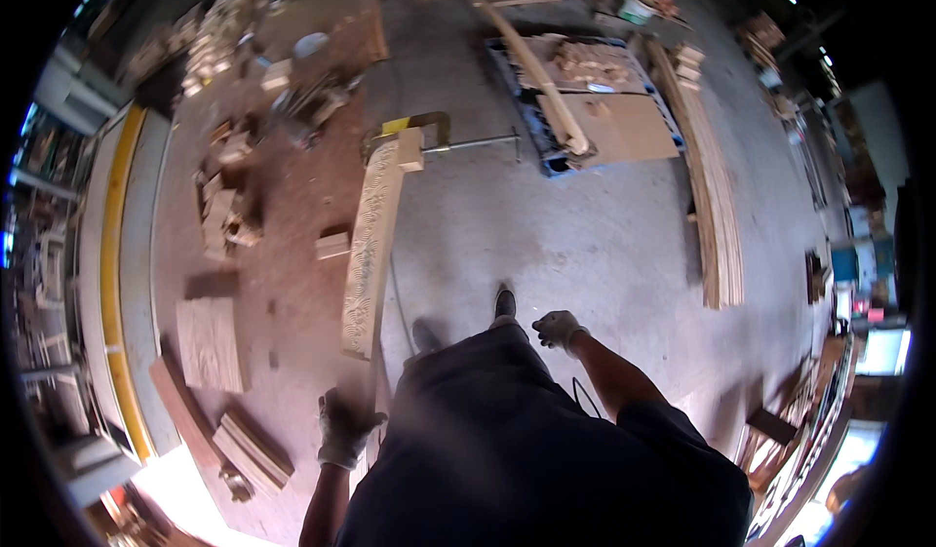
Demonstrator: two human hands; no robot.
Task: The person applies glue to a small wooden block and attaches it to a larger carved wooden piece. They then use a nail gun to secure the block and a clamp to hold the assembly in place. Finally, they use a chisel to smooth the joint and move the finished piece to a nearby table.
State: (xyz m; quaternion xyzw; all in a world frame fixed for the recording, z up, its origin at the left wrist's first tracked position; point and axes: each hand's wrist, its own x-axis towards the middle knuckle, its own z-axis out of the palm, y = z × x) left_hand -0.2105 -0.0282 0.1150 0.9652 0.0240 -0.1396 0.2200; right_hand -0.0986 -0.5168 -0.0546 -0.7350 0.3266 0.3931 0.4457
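Note:
My left hand, in a pale work glove, hangs near the close end of a long carved wooden board. Its fingers are apart and it holds nothing that I can see. A raised leafy pattern covers the board's upper face. At the board's far end sit a small wood block and a C-clamp with a yellow mark and a long screw. My right hand, also gloved, is out over the floor to the right of my legs. Its fingers are curled in; whatever they hold, if anything, is hidden.
Wood offcuts and a square panel lie on the left. Ahead, a blue pallet bears cardboard and a long pale timber. Stacked long planks lie to the right. A dark cable shows beside me.

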